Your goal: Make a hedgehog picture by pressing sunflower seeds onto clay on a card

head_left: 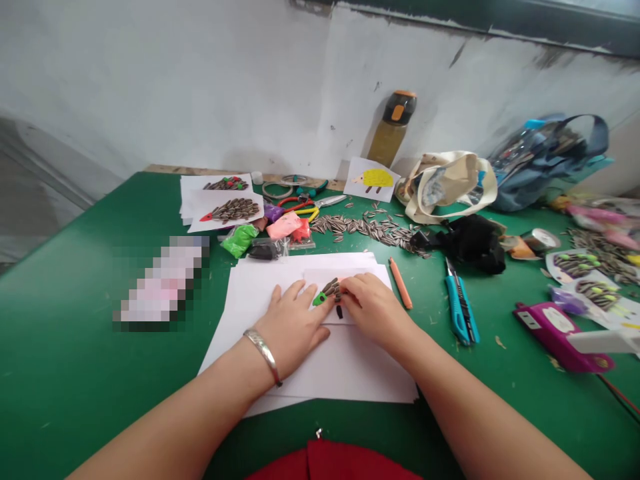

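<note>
My left hand (293, 327) lies flat with its fingers spread on a stack of white paper (345, 373). Its fingertips hold down a small card (313, 275) beside a little hedgehog picture. That picture has a green clay head (319, 299), overlapping striped sunflower seeds (331, 288) on its back and a black leg (339, 312). My right hand (375, 307) is closed in a pinch at a sunflower seed on the figure's right side, its fingers covering part of the body. Right of the paper lies an orange clay stick or crayon (401, 283).
Loose sunflower seeds (373, 229), clay packets (285, 225) and pliers (305, 203) lie behind the paper. Finished seed hedgehogs (233, 211) sit back left; a yellow hedgehog drawing (373, 179) leans by a bottle (393, 130). A teal utility knife (461, 307) and purple glue gun-like device (560, 337) lie right.
</note>
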Demonstrator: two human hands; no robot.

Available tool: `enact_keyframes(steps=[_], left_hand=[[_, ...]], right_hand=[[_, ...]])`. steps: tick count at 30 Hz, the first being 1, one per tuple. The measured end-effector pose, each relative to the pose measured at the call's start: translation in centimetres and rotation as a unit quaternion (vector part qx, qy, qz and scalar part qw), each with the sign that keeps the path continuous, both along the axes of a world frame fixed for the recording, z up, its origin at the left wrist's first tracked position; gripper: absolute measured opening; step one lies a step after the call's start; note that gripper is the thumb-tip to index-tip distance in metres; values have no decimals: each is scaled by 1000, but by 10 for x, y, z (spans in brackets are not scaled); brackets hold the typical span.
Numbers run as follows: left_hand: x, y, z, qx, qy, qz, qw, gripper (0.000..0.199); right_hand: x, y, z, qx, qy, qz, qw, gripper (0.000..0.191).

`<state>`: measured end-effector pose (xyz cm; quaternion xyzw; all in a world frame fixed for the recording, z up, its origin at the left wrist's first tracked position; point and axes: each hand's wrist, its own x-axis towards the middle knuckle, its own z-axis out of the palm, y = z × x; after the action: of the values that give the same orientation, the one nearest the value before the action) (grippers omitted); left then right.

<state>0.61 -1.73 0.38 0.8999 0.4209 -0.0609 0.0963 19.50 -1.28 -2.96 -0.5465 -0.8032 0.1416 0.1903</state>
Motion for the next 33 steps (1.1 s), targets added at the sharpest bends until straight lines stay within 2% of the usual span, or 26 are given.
enact_keyframes(steps=[10,15,17,22,33], left_hand=[[0,0,0,4,-8,0,1000,48],[-2,-1,-3,13,-15,-2,1000,50],[-2,0,-2,8,-15,0,1000,51],[-2,1,-1,-5,-18,8,1000,46],[-1,0,-3,5,-19,13,1000,45]], right_hand=[[2,3,-1,-27,23,17,999,16],[8,-1,6,-13,23,-32,999,8],[8,-3,9,-7,0,-36,999,13],[1,-4,9,-27,-27,1,999,22],[-6,-5,4,-24,-5,-28,999,23]])
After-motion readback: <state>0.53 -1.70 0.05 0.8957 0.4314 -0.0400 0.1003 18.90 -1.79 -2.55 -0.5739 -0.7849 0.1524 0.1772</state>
